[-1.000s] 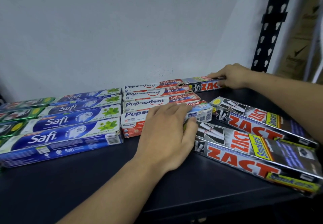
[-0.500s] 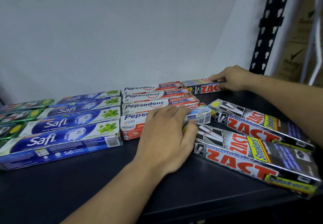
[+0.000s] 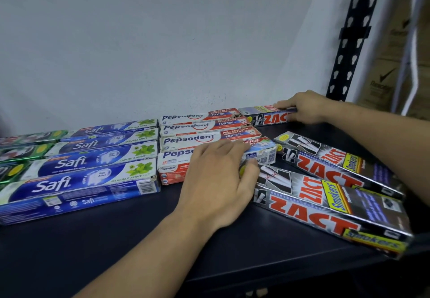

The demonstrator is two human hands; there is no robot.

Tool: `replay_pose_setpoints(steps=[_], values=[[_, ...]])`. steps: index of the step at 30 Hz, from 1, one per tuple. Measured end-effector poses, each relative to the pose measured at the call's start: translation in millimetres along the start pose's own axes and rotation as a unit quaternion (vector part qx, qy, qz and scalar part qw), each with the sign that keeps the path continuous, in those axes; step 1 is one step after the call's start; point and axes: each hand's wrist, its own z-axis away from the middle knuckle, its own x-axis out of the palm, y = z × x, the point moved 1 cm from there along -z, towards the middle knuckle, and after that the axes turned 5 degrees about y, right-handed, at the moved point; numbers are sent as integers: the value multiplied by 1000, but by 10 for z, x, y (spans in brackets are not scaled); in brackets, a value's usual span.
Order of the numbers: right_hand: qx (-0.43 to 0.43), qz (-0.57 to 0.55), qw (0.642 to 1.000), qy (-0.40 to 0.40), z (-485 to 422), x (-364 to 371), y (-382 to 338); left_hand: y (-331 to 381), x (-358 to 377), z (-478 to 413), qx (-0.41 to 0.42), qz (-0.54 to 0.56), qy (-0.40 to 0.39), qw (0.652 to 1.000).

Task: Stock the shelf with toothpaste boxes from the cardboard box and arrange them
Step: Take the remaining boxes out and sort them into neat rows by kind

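On the dark shelf toothpaste boxes lie flat in rows. A plain white wall stands behind them. At the right a black metal post with holes goes up, and brown cartons are stacked past it.

Not much is different from a second ago. Both hands are on the same boxes as before, and the rows have not moved.

Far left are green boxes, cut off by the edge. Next to them lie the blue and white Safi boxes, side by side. The red and white Pepsodent boxes sit just beside those, also in a neat row, and some have crumpled ends. The back Zact box is black with red letters and lies against the wall, touching the end of the last Pepsodent box. Two more Zact boxes lie crooked at the right, and the front one pokes out over the shelf edge.

The left hand rests on the front Pepsodent box, fingers close together and laid over its top, with the thumb next to the end of the nearest crooked Zact box. The right hand holds the right end of the back Zact box, fingers curled round it.
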Motion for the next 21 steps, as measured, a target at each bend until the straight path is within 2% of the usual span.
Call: replay_pose_setpoints(steps=[7,15,21], values=[[-1,52,998,-40,86,-26,-81,5,-6,6,0,1,4,1000],[11,14,998,-64,152,-14,-90,-7,4,1,-2,4,4,1000],[3,-57,998,-14,395,-218,-144,-15,8,5,-3,5,1,1000]])
